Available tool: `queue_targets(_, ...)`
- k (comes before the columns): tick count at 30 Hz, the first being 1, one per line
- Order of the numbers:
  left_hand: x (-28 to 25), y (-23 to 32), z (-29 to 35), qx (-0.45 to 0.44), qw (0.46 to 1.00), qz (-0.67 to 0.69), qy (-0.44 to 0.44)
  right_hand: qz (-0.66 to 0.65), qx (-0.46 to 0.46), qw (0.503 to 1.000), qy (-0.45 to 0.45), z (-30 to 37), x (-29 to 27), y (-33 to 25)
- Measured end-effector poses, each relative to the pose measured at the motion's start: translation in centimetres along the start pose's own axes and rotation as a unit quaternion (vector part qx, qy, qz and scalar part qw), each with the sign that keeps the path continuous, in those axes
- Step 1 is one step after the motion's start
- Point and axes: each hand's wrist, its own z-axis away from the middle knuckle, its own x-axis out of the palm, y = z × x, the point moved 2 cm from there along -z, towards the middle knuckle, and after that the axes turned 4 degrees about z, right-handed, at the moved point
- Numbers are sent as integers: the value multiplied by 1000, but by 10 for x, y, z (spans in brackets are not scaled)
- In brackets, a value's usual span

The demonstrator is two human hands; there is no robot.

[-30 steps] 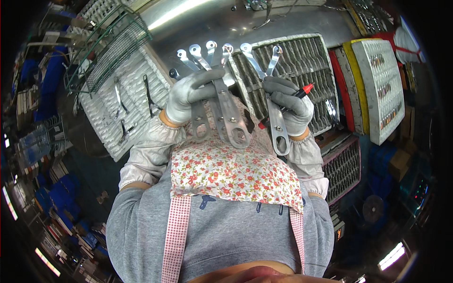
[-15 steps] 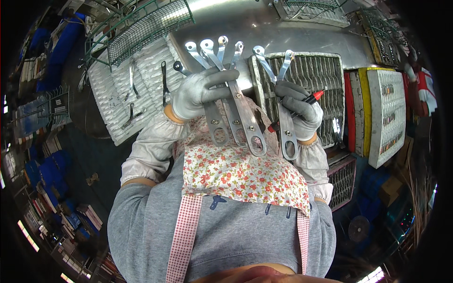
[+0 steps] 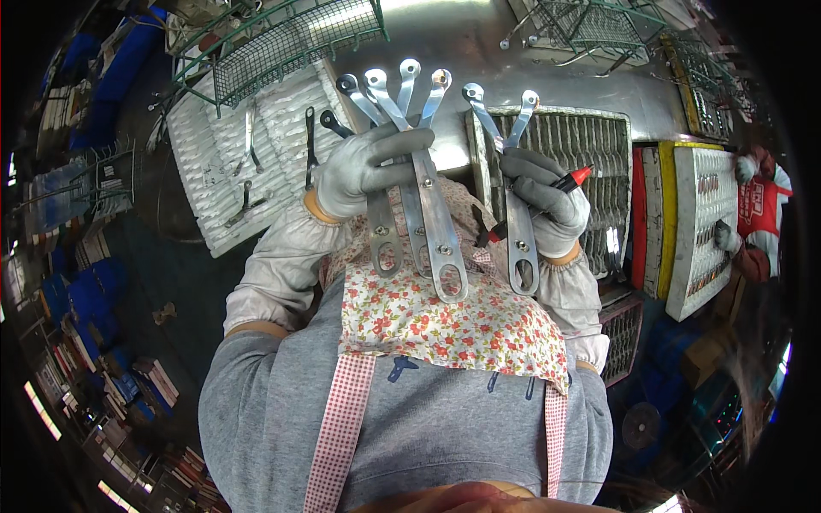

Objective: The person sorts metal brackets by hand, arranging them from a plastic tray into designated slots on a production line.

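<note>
My left hand (image 3: 355,175), in a grey-and-white glove, is closed around several flat, Y-shaped steel pieces (image 3: 439,227). Their forked ends with round eyes fan out above my fingers, and the slotted ends hang over my apron; small round fasteners show on the shafts. My right hand (image 3: 556,209), gloved likewise, grips one similar Y-shaped steel piece (image 3: 521,244), fork up. Across that same hand lies a black marker pen (image 3: 575,178) with red ends, held by the fingers. The two hands are apart, in front of my chest.
To the left a white ribbed tray (image 3: 201,141) carries a few metal pieces, beside a green wire basket (image 3: 299,51). A dark slotted tray (image 3: 590,128) lies behind my right hand. At far right, another person (image 3: 761,205) has gloved hands at a white tray (image 3: 693,248) of small parts.
The steel pieces in my left hand have shifted and turned slightly, their forks spread differently. The view has moved a little. At far right, the other person has come further into sight.
</note>
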Motion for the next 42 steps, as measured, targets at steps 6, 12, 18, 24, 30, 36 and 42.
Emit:
queue_targets(6, -6, 2, -9, -20, 999, -16, -23, 2, 4, 1000, 6, 0, 3, 7)
queue_targets(12, -7, -4, -9, -6, 999, -48, -8, 12, -8, 1000, -9, -3, 1, 16)
queue_targets(18, -13, -20, 8, 9, 993, -122, -6, 105, -80, 989, -71, -11, -1, 24)
queue_targets(24, -17, -25, 11, 19, 990, -141, 25, 115, -88, 985, -93, -11, 3, 32)
queue_targets(30, -20, -18, 9, 9, 987, -161, 9, 67, -80, 993, -63, -9, 11, 36)
queue_targets(36, -23, -8, -1, -4, 989, -145, -7, 25, -27, 999, -8, -1, 18, 48)
queue_targets(42, -24, -4, 1, -106, 991, -80, -30, 23, 64, 998, -12, 1, 28, 52)
